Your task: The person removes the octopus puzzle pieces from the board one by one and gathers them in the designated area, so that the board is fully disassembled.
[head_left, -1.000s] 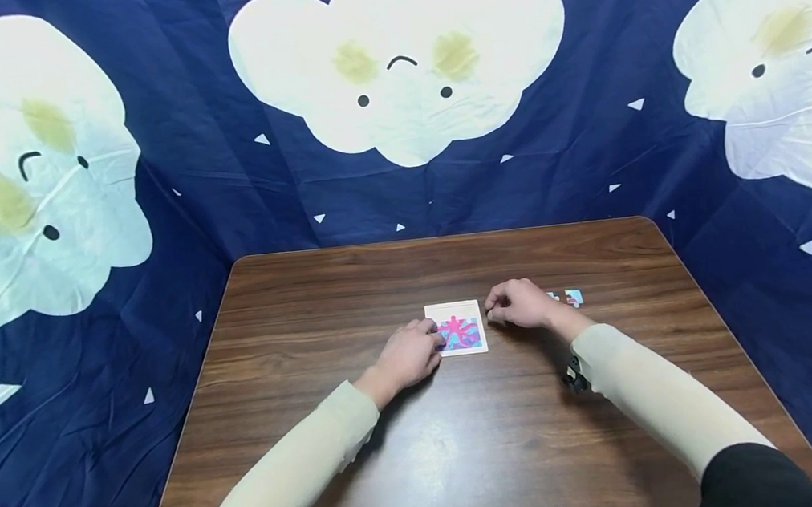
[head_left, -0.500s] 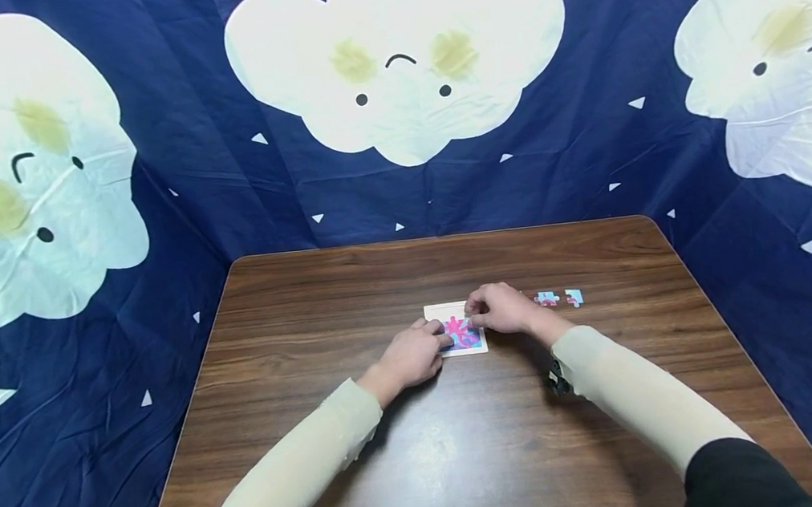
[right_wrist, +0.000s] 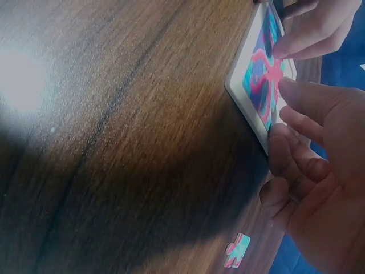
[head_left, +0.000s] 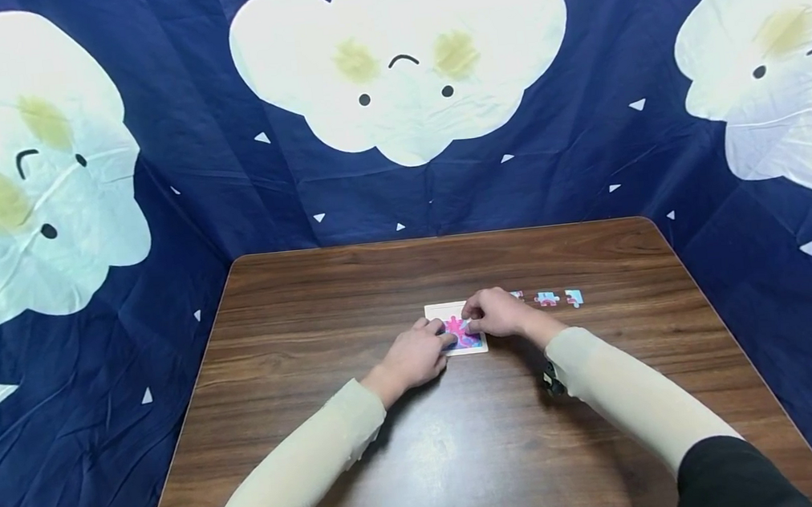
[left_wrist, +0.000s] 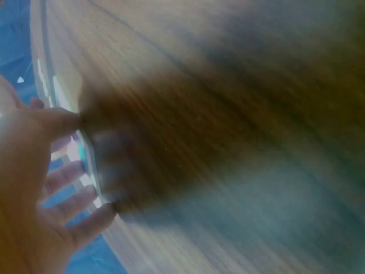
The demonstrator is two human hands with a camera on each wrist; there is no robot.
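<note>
A small white-framed jigsaw puzzle (head_left: 443,310) lies on the table, with a pink octopus-like figure on blue and purple. My left hand (head_left: 412,355) rests on its left side, fingers extended over the picture. From the right, my right hand (head_left: 497,313) reaches over the frame and pinches a small puzzle piece (head_left: 465,325), mostly hidden by the fingers. In the right wrist view, the thumb and fingers of the right hand (right_wrist: 325,137) meet at the frame's edge, and the left fingertips touch the picture opposite. The left wrist view shows the left fingers (left_wrist: 71,205) along the frame's edge.
Loose puzzle pieces lie in a row right of the frame: one partly behind the right hand (head_left: 517,294), a middle piece (head_left: 547,298) and an outer piece (head_left: 573,298). The brown wooden table (head_left: 322,293) is bounded by a blue cloth with white clouds (head_left: 400,61).
My right hand has moved left from beside the frame onto its right part, uncovering loose pieces behind it. My left hand has shifted slightly to the right over the picture.
</note>
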